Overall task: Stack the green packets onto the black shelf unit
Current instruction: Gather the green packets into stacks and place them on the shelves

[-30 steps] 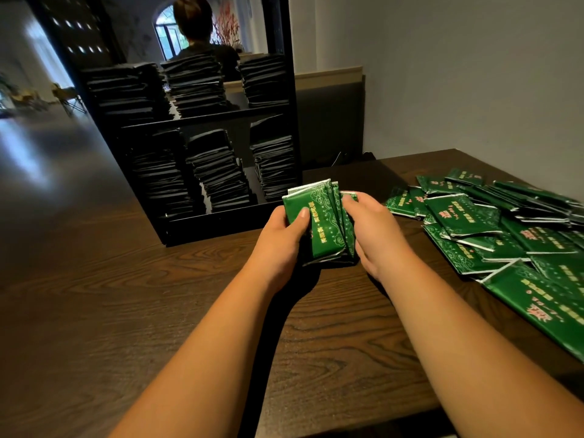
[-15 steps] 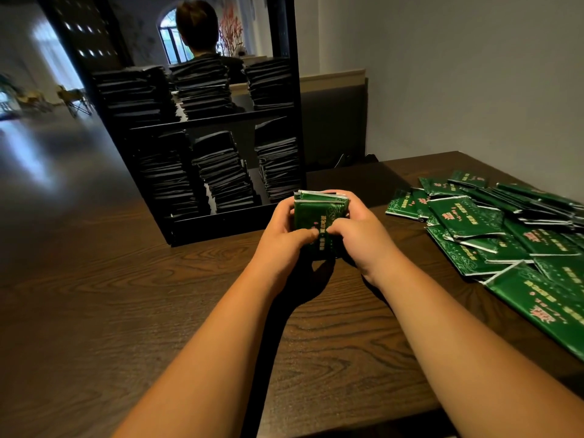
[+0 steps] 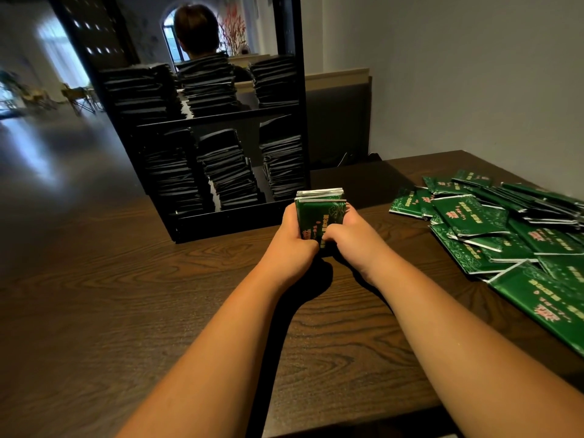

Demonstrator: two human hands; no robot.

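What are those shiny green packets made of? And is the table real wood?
The green packets look like glossy plastic or foil film: they catch light and have silvery sealed edges. The table shows dark wood grain with a soft sheen; real wood or veneer, I cannot tell.

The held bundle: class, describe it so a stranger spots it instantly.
Find the black shelf unit on the table. Before its right corner, the left hand and right hand grip a green bundle. Unlike the loose pile to its right, it stands upright.
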